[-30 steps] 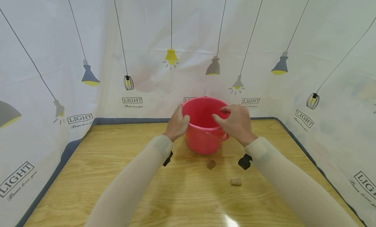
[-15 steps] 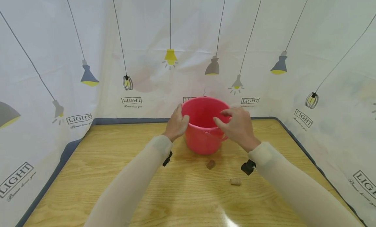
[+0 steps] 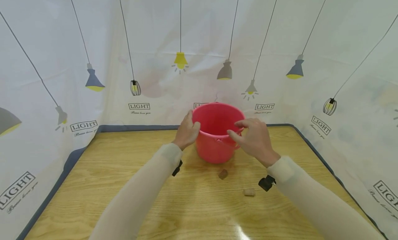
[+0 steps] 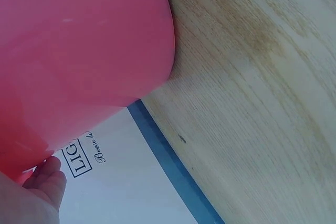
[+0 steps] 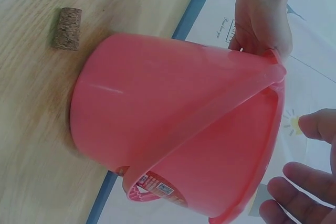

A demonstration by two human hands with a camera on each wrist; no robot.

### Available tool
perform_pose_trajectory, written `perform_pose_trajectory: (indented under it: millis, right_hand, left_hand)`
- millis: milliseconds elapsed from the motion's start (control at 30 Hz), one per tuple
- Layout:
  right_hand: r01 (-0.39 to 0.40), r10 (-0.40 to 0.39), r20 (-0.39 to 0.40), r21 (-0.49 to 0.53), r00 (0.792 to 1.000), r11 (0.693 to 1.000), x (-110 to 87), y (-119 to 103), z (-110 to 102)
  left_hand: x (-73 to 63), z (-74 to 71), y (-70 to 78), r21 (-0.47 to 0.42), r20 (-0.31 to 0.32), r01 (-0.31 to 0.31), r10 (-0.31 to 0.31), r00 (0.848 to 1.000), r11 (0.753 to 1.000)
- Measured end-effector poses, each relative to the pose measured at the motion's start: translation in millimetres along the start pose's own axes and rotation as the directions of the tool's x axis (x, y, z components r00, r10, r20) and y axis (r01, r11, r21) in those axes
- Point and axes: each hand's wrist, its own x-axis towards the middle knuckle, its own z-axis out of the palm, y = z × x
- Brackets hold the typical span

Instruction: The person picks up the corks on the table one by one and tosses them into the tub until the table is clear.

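A pink plastic bucket (image 3: 216,148) stands on the wooden table, its mouth facing up and its handle hanging down the side. My left hand (image 3: 187,130) holds the bucket's left rim, thumb over the edge; in the left wrist view the fingers (image 4: 50,179) lie at the outer wall. My right hand (image 3: 256,138) hovers at the right rim, fingers spread and holding nothing. A gap parts those fingers (image 5: 302,198) from the bucket in the right wrist view. Close before the bucket lies a brown cork (image 3: 223,174). A lighter cork (image 3: 249,192) lies nearer, to the right.
A white cloth (image 3: 161,95) printed with lamps hangs behind the table and along both sides. Its dark blue border follows the table (image 3: 124,171) edge. Small black devices are strapped at both wrists, the right device (image 3: 266,182) above the tabletop.
My right hand has drawn back from over the bucket's mouth, moving slightly right and toward me. The left hand, the bucket and both corks look unmoved.
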Motion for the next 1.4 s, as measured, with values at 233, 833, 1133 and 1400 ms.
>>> perform_pose_trajectory:
  millis: [233,833,1133,1400]
  right_hand:
    - [-0.007,0.007,0.001,0.042,1.0,0.999,-10.1,3.1,-1.1]
    - [0.079,-0.08,0.019,0.062,0.997,0.995,-30.5,17.1,-2.8]
    - [0.067,-0.069,0.068,0.03,0.995,0.997,-37.1,18.0,-4.8]
    - [0.059,-0.058,0.144,-0.001,0.988,0.998,-40.2,18.9,-6.1]
  left_hand:
    - [1.2,0.4,-0.5,0.011,-0.013,-0.017,0.017,1.0,1.0]
    - [1.6,0.5,-0.9,0.018,-0.008,-0.006,0.006,1.0,1.0]
    - [1.4,0.3,-0.4,0.007,-0.006,0.008,-0.008,1.0,1.0]
    - [1.2,-0.3,-0.4,-0.001,0.0,0.022,-0.022,1.0,1.0]
